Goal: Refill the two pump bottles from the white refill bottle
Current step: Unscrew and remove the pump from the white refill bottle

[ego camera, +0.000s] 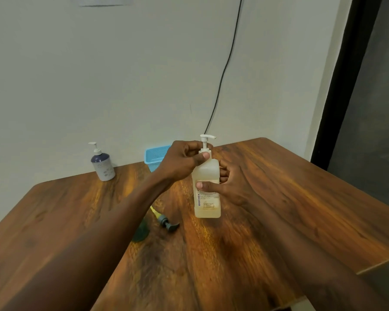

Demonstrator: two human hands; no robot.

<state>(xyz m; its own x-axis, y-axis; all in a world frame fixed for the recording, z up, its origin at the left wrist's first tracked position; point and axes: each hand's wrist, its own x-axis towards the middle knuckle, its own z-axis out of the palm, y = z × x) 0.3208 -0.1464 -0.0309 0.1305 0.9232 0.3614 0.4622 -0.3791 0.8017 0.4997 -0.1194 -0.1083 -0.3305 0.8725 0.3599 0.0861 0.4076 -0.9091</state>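
The right hand (231, 185) wraps the white refill bottle (207, 198), upright mid-table, to steady it while the left hand (184, 160) pinches its pump collar (204, 151), likely to unscrew it; the purple pump bottle (102, 163) stands far left.

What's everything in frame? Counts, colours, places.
pale pump bottle: 1, translucent cream, upright mid-table, held
purple pump bottle: 1, purple-white, upright, table's far left
green bottle: 1, green, mostly hidden under left forearm
loose pump head: 1, grey, yellowish tube, lying beside green bottle
basket: 1, blue, behind left hand
table: 1, brown wood
cable: 1, black, on wall
left hand: 1, grips pale bottle's pump collar
right hand: 1, grips pale bottle's body
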